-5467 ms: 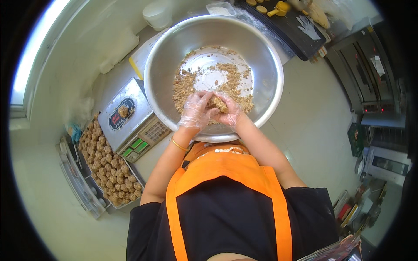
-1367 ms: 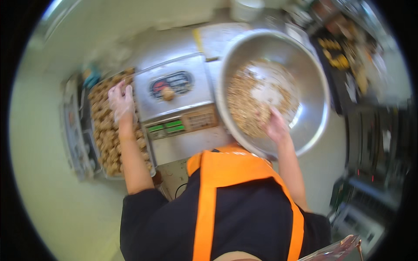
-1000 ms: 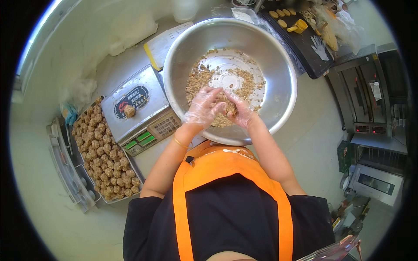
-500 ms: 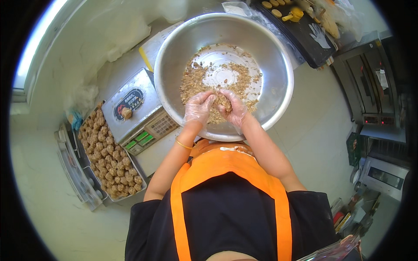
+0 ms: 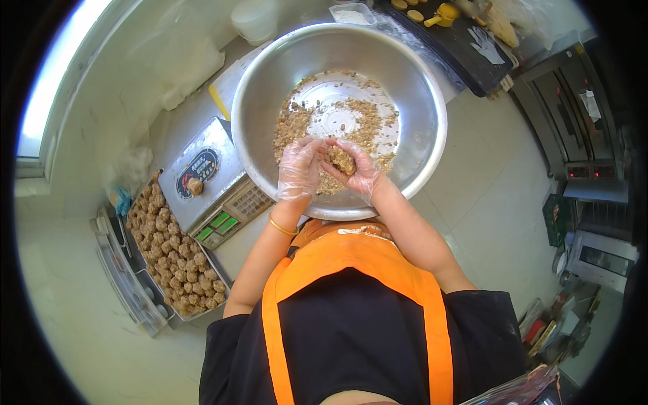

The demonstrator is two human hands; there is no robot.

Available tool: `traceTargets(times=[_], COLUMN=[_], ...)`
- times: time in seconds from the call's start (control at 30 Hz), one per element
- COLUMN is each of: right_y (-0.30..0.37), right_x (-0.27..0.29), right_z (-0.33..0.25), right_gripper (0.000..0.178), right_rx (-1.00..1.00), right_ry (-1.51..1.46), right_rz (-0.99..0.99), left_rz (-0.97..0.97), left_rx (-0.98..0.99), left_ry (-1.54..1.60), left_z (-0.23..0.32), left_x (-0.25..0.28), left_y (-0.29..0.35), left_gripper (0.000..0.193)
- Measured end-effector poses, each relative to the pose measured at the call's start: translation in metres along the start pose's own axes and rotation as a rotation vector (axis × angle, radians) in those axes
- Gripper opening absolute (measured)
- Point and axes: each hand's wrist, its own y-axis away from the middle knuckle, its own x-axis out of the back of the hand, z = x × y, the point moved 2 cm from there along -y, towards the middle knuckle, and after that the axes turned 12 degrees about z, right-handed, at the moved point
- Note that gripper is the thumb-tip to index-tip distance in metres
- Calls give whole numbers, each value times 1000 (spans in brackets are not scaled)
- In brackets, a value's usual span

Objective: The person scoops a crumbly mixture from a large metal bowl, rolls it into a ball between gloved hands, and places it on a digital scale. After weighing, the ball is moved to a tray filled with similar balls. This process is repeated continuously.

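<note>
Both of my hands wear clear plastic gloves and meet over the near side of a wide steel basin. In the curled fingers of my right hand rests a rough clump of nut mixture. My left hand is closed against the clump's left side, its fingertips partly hidden. Loose, crumbly nut mixture lies over the basin's bottom below, thickest at the left.
Left of the basin stands a digital scale with one ball on its plate. Beyond it, a tray is heaped with balls. A dark baking tray and a white tub stand behind; an oven is at right.
My left hand has turned so its back faces up more, and the clump shows more openly in my right hand. The whole view has shifted slightly.
</note>
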Motion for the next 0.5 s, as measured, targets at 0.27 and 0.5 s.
traceTargets(times=[0.27, 0.5], right_y=[11, -15], right_x=[-34, -15], right_z=[5, 4], right_gripper=[37, 54], right_rx=[193, 281], right_ry=[241, 184], right_rz=[453, 273], left_rz=[-180, -185], left_rx=[-488, -554], left_ry=[-752, -761], left_z=[0, 19], left_x=[-32, -37], left_y=[34, 25], left_gripper=[65, 64])
